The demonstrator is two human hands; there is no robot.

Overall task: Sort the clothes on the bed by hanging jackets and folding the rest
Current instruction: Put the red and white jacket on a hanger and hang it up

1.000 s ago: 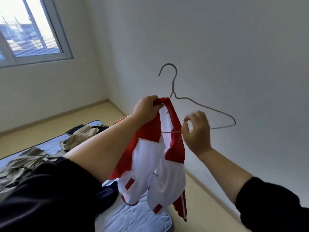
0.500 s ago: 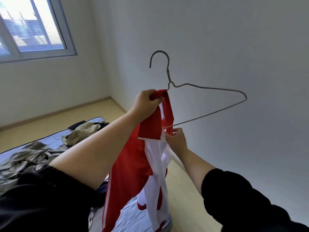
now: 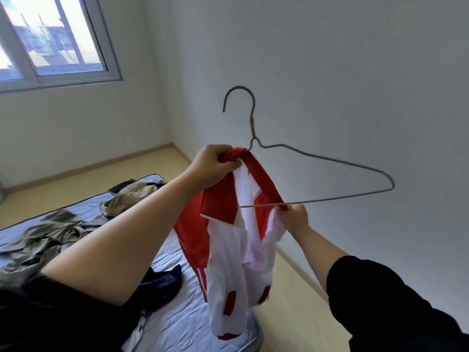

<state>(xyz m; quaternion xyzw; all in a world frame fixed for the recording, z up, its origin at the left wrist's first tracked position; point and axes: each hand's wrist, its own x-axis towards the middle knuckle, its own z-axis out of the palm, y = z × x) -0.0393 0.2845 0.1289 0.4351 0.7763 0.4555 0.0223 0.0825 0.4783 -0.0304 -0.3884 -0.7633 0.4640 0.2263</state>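
A red and white jacket hangs in the air in front of me, one shoulder threaded onto a grey wire hanger. My left hand grips the bunched red collar together with the hanger's left end, just below the hook. My right hand pinches the jacket's red edge at the hanger's bottom bar. The hanger's right half is bare. Olive clothes and a beige garment lie on the bed at the left. A dark garment lies on the mattress below my left arm.
A white wall runs close on the right, with a strip of yellow floor between it and the bed. A window sits at the upper left. More yellow floor lies beyond the bed's far end.
The hanger has tipped slightly and its bare right end points lower. My right hand has shifted right along the bottom bar, drawing the jacket's edge with it. The jacket has opened, showing more white lining.
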